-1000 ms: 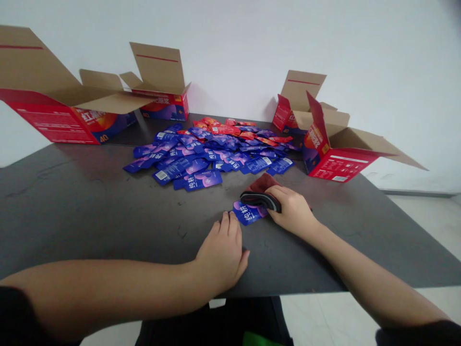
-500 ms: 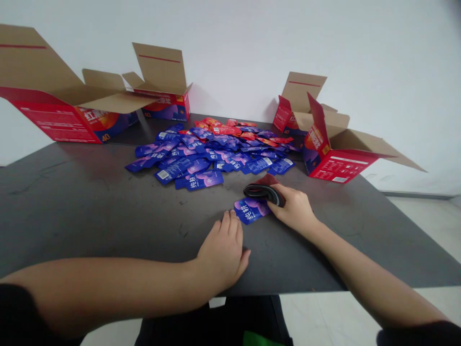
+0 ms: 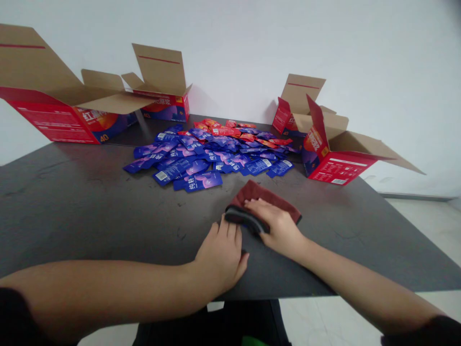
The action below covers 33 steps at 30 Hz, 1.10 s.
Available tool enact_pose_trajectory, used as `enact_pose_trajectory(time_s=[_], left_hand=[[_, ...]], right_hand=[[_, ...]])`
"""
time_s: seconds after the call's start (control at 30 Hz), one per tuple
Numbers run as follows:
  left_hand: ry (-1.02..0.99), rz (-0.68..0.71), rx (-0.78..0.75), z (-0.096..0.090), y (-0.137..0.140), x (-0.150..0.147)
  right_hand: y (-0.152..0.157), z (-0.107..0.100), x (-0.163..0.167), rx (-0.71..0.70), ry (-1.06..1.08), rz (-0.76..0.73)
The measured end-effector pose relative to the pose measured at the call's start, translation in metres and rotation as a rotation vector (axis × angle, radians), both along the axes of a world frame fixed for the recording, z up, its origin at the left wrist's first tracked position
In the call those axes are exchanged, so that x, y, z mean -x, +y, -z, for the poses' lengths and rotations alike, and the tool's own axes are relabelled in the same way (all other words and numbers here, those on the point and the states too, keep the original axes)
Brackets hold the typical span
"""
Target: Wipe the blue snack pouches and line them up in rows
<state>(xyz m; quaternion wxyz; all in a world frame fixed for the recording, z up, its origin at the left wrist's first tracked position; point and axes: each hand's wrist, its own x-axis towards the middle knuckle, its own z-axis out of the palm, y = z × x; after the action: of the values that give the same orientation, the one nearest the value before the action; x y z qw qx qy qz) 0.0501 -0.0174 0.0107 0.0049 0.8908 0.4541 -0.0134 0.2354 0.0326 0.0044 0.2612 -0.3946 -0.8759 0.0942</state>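
My right hand grips a folded brown cloth with a dark edge and presses it down over a blue-purple pouch. Only a sliver of that pouch shows beneath the cloth. My left hand lies palm down on the table, fingers stretched forward and thumb apart. Its fingertips reach the left end of the cloth, where the pouch's edge is hidden. Beyond both hands spreads a heap of flat blue-purple pouches, with red pouches toward the back.
Two open red cartons, one near and one farther back, stand at the left. Another pair, a near carton and a back carton, stands at the right. The grey table ends close to my body; a white wall rises behind.
My right hand has moved left and toward me with the cloth, which has swung flatter and now covers the pouch that was in plain sight. My left hand has hardly moved.
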Motion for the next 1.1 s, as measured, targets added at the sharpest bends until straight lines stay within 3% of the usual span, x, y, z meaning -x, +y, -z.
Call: enact_pose_trajectory(time_s=[0.07,0.1,0.23,0.3,0.4,0.47,0.57,0.6,0.73,0.87,1.03,1.1], left_hand=[[-0.006,0.019,0.035,-0.001,0.0,0.0],[-0.004,0.019,0.025,-0.001,0.0,0.0],[0.025,0.001,-0.059,-0.003,0.0,0.001],[0.026,0.01,-0.035,-0.003,-0.001,0.001],[0.014,0.021,0.001,-0.003,-0.001,0.002],[0.017,0.014,-0.029,-0.001,0.0,0.002],[0.05,-0.007,-0.062,-0.001,-0.001,0.001],[0.062,-0.017,-0.049,-0.002,-0.001,0.0],[0.065,-0.048,0.019,-0.006,-0.001,-0.001],[0.051,-0.06,-0.007,-0.005,-0.002,-0.001],[0.042,-0.031,0.043,-0.004,-0.002,-0.001],[0.048,-0.037,0.01,-0.005,-0.001,-0.001]], right_hand=[[-0.003,0.001,0.003,0.008,-0.022,-0.119],[-0.001,0.001,0.003,0.01,-0.023,-0.097],[0.009,0.002,-0.004,-0.028,-0.035,0.223],[0.01,0.003,-0.004,-0.039,-0.069,0.153],[0.008,0.004,-0.001,-0.016,-0.078,-0.102],[0.012,0.005,-0.002,-0.008,-0.033,-0.044],[0.022,0.006,-0.008,-0.031,0.024,0.21],[0.024,0.006,-0.009,-0.037,0.016,0.211],[0.024,0.005,-0.007,-0.016,-0.056,-0.061],[0.018,0.004,-0.004,-0.046,-0.006,0.074],[0.014,0.005,-0.001,-0.018,-0.037,-0.113],[0.018,0.005,-0.004,-0.028,0.001,0.051]])
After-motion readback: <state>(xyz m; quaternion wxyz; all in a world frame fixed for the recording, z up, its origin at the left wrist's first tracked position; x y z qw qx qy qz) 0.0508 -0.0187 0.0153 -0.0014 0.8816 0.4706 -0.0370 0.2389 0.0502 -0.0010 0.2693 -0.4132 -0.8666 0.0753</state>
